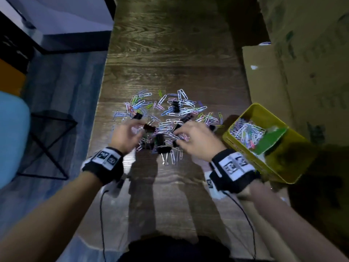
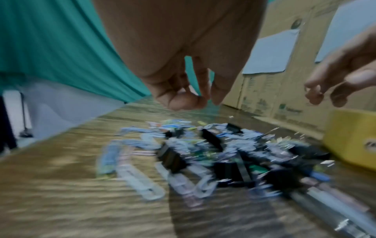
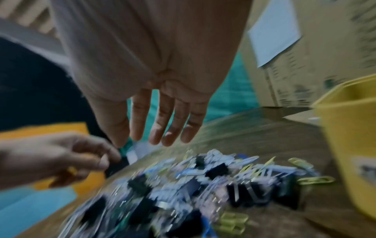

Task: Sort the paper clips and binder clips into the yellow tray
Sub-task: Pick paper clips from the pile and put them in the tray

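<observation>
A mixed pile of coloured paper clips [image 1: 170, 114] and black binder clips [image 1: 163, 148] lies on the wooden table [image 1: 170, 53]. To its right stands the yellow tray [image 1: 273, 167], its far compartment holding several paper clips [image 1: 247, 131] beside a green piece [image 1: 272, 140]. My left hand [image 1: 139, 127] hovers over the pile's left side with loosely curled fingers [image 2: 183, 101]; nothing shows in them. My right hand [image 1: 177, 135] is over the pile's right side, its fingers [image 3: 160, 132] straight and spread above the clips. Both wrist views are blurred.
Cardboard boxes [image 1: 302, 63] stand along the table's right side behind the tray. The table's left edge [image 1: 102, 91] drops to the floor, where there is a black wire stand [image 1: 49, 144] and a light blue seat [image 1: 11, 138].
</observation>
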